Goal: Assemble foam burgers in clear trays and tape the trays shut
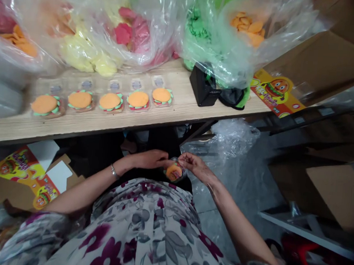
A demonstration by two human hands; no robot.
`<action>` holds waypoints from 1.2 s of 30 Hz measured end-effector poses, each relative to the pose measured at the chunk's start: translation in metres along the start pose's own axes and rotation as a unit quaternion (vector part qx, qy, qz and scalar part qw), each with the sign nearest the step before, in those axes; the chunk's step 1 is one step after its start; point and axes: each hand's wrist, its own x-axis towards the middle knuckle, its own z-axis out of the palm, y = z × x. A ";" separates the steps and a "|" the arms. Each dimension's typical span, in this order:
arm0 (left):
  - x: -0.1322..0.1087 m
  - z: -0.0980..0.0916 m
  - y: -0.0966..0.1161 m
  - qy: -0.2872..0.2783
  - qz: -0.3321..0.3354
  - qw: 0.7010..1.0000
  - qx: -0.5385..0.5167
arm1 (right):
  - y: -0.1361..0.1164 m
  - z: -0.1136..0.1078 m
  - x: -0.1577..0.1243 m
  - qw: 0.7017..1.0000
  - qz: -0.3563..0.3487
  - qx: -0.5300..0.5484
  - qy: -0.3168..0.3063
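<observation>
Between left hand (146, 159) and right hand (194, 164), a burger-candy pack (174, 172) sits half-hidden.

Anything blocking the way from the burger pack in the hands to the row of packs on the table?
Nothing visible. The clear pack sits between the left hand and right hand; only dark space separates it from the wooden table's near edge, which it must rise over to reach the row of packs.

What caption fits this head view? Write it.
Left hand and right hand hold a clear burger-candy pack below matching packs on a wooden bench.
</observation>
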 end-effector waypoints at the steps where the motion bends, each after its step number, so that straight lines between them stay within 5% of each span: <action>1: -0.006 0.007 -0.001 0.009 -0.005 1.000 -0.012 | 0.004 -0.001 -0.003 1.000 0.007 0.007 0.010; 5: -0.017 0.026 0.001 0.060 0.012 0.997 -0.049 | -0.004 -0.010 -0.009 0.998 -0.014 -0.064 0.008; 13: -0.005 0.041 0.005 0.110 0.092 0.990 0.014 | -0.039 -0.004 0.004 0.934 -0.139 -0.301 -0.135; 17: -0.002 0.048 -0.001 0.103 0.102 0.989 -0.008 | -0.028 -0.004 0.001 0.939 -0.105 -0.294 -0.144; 21: 0.003 0.032 -0.005 0.114 0.017 0.981 -0.155 | -0.015 -0.018 0.003 0.987 0.008 -0.129 -0.093; 24: 0.006 0.014 0.001 0.143 0.002 0.907 -0.397 | -0.012 -0.028 0.012 0.998 0.027 0.057 0.023; 27: 0.007 0.003 0.016 0.062 0.016 0.767 -0.638 | -0.016 -0.028 0.023 0.975 0.009 0.196 0.101; 30: 0.012 0.001 0.033 0.041 0.038 0.691 -0.721 | -0.024 -0.019 0.030 0.958 -0.008 0.257 0.125; 32: 0.015 0.004 0.042 0.100 0.053 0.697 -0.708 | -0.028 -0.015 0.032 0.956 -0.026 0.262 0.130; 36: 0.019 0.010 0.051 0.216 0.075 0.786 -0.575 | -0.036 -0.017 0.027 0.965 -0.082 0.188 0.163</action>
